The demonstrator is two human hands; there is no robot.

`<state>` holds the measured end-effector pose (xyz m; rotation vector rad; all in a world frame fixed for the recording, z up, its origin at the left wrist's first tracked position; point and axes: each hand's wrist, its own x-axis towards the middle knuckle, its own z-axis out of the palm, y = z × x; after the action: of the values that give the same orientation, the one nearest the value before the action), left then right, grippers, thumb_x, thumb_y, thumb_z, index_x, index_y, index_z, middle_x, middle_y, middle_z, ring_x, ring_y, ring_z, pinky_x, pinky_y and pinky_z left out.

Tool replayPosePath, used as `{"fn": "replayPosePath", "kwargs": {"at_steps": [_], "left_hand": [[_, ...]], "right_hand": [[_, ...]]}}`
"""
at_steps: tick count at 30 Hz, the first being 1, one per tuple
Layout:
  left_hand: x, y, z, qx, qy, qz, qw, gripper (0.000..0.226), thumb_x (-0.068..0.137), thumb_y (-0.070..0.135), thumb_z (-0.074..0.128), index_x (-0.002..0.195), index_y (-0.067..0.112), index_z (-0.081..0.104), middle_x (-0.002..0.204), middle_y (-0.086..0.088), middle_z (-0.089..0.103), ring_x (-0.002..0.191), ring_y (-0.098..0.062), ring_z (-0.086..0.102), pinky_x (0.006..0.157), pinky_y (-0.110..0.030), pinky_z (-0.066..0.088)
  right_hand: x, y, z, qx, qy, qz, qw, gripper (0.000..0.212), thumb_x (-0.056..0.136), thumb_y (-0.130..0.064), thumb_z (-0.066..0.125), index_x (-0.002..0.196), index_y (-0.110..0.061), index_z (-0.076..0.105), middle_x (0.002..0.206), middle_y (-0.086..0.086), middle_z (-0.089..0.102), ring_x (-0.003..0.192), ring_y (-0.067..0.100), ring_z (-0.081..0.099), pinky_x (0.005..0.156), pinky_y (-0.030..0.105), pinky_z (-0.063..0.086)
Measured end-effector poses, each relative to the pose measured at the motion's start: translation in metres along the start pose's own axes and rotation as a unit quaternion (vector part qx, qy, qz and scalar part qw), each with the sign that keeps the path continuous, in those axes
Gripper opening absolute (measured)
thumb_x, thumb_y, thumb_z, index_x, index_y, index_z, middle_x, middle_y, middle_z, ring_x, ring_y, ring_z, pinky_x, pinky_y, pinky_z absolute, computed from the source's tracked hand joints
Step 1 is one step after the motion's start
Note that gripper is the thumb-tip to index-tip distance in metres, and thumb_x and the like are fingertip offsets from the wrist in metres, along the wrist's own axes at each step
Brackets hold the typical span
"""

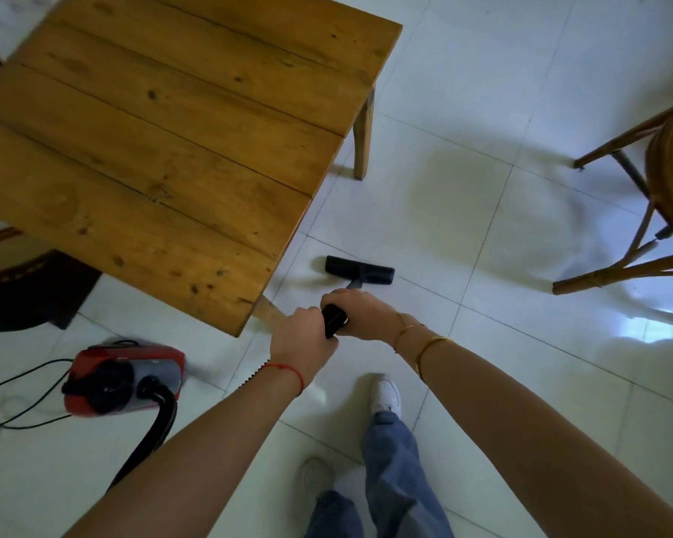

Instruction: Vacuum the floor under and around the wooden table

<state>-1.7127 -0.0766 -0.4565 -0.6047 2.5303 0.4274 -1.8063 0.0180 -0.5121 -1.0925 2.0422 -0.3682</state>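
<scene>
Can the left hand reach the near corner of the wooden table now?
Probably yes. The left hand grips the vacuum wand right beside the wooden table corner, with nothing between them; it must only release its grip.

Your left hand (302, 341) and right hand (360, 314) gripping the black wand (334, 319), floor head (359, 270) on white tiles (482, 227) beside the tabletop (164, 141), red canister (123, 378) at your left.

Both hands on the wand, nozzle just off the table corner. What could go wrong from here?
1. The floor nozzle sits close to the near table leg; a leftward sweep may knock it.
2. The power cord lies looped on the floor beside the red vacuum body; pulling the hose could drag the body over it or snag it.
3. The hose runs near the person's feet, a possible trip.
</scene>
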Motion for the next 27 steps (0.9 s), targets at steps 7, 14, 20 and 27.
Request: {"fn": "replayPosePath", "kwargs": {"at_steps": [7,14,20,27], "left_hand": [[-0.054,-0.029,0.020,-0.017,-0.021,-0.007,1.000,0.015,0.085,0.023,0.057,0.095,0.012,0.058,0.078,-0.001,0.057,0.066,-0.017,0.055,0.061,-0.027,0.049],[-0.082,-0.047,0.025,0.011,-0.030,-0.014,0.999,0.017,0.085,0.025,0.056,0.098,0.014,0.057,0.085,-0.001,0.058,0.068,-0.017,0.053,0.062,-0.026,0.047],[-0.070,-0.038,0.024,0.004,-0.031,-0.023,0.999,0.017,0.085,0.024,0.057,0.098,0.015,0.059,0.080,0.001,0.055,0.068,-0.017,0.055,0.065,-0.027,0.052],[-0.023,-0.008,0.013,-0.009,-0.025,-0.026,0.999,0.015,0.085,0.023,0.058,0.097,0.013,0.057,0.081,-0.001,0.055,0.068,-0.017,0.054,0.062,-0.027,0.050]], "right_hand": [[-0.027,-0.041,0.042,0.012,-0.004,-0.002,1.000,0.022,0.085,-0.012,0.062,0.107,-0.010,0.058,0.106,0.009,0.062,0.094,0.025,0.059,0.083,0.032,0.047],[-0.038,-0.063,0.067,0.032,-0.001,-0.022,0.999,0.025,0.085,-0.011,0.064,0.109,-0.007,0.056,0.107,0.010,0.062,0.096,0.025,0.059,0.082,0.028,0.044],[-0.035,-0.052,0.062,0.042,0.011,-0.020,0.999,0.025,0.082,-0.012,0.066,0.106,-0.010,0.057,0.106,0.010,0.061,0.094,0.026,0.059,0.083,0.033,0.048],[-0.014,-0.010,0.026,0.029,0.026,-0.019,0.999,0.026,0.082,-0.011,0.066,0.106,-0.008,0.057,0.107,0.009,0.061,0.093,0.025,0.057,0.078,0.031,0.046]]}}
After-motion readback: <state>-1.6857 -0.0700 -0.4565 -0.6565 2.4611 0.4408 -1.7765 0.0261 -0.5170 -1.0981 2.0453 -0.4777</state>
